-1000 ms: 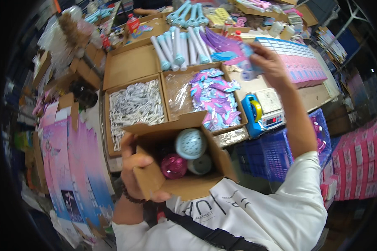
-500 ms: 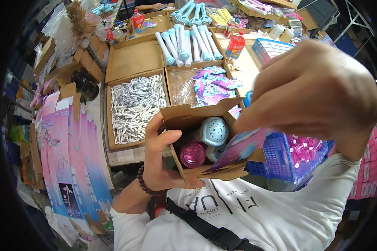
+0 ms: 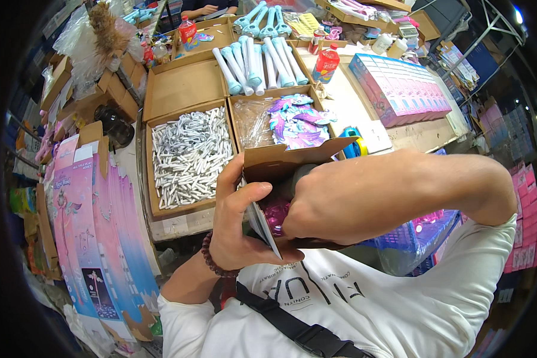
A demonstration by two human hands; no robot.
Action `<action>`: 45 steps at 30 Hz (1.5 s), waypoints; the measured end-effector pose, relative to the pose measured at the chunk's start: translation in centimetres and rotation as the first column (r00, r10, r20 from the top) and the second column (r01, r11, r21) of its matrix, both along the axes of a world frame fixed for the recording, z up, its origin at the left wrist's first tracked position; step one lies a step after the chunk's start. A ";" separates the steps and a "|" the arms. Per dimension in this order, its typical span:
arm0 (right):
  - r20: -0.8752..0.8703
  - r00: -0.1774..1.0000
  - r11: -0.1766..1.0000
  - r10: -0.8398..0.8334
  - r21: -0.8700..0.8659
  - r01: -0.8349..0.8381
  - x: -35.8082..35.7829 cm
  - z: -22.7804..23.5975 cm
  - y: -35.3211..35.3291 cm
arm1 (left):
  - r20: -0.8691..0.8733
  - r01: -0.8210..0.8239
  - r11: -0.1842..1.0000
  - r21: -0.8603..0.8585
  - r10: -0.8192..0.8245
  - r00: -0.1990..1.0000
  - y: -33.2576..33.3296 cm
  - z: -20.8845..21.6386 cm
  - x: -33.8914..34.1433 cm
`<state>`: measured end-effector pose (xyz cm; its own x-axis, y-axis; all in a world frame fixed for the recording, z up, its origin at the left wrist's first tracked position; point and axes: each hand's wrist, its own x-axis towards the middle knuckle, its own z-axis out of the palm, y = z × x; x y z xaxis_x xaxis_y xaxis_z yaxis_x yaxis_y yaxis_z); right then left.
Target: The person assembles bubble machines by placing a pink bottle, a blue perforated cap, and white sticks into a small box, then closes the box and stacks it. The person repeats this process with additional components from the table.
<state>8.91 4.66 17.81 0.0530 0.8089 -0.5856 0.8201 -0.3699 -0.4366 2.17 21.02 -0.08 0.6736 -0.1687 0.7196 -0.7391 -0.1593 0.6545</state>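
My left hand (image 3: 235, 224) grips the near left side of an open cardboard box (image 3: 292, 157), its thumb raised by the rim and its fingers round the outside. My right hand (image 3: 331, 200) reaches down into the box, its fingertips hidden inside. A shiny pink bottle (image 3: 275, 216) shows beside the right fingers. Along the box's left side stands a thin pale flap or card (image 3: 262, 231); which it is, I cannot tell. The right hand and forearm cover most of the other contents.
Beyond lie trays of small white parts (image 3: 191, 161) and purple-blue wing pieces (image 3: 301, 122), and blue-white wands (image 3: 259, 62). Packed boxes (image 3: 400, 89) stand at the right, flat printed cartons (image 3: 80, 221) at the left, a blue basket (image 3: 414, 241) near my right arm.
My right hand has dropped from above the box's right side into it, covering the white dotted piece. The purple-blue printed piece is no longer visible at the box's right.
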 end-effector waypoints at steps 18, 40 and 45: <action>0.337 0.941 0.986 0.036 0.144 -0.089 -0.6 -3.4 -1.6 | 0.002 0.049 0.999 -0.020 -0.049 0.999 -0.4 -0.1 0.9; 0.018 0.709 0.313 -0.705 0.905 0.289 -4.0 -9.9 -11.7 | 0.154 -0.083 0.997 -0.011 0.083 0.984 -0.7 0.8 1.5; -0.027 0.647 0.195 -0.762 0.943 0.269 -4.2 -12.0 -11.6 | 0.251 0.032 0.999 -0.001 -0.030 0.967 -1.0 1.2 2.0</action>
<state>4.74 -6.95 5.86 0.6699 0.4788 0.5674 0.7424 -0.4275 -0.5158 4.19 19.98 1.13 0.4658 -0.1824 0.8659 -0.8843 -0.1306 0.4483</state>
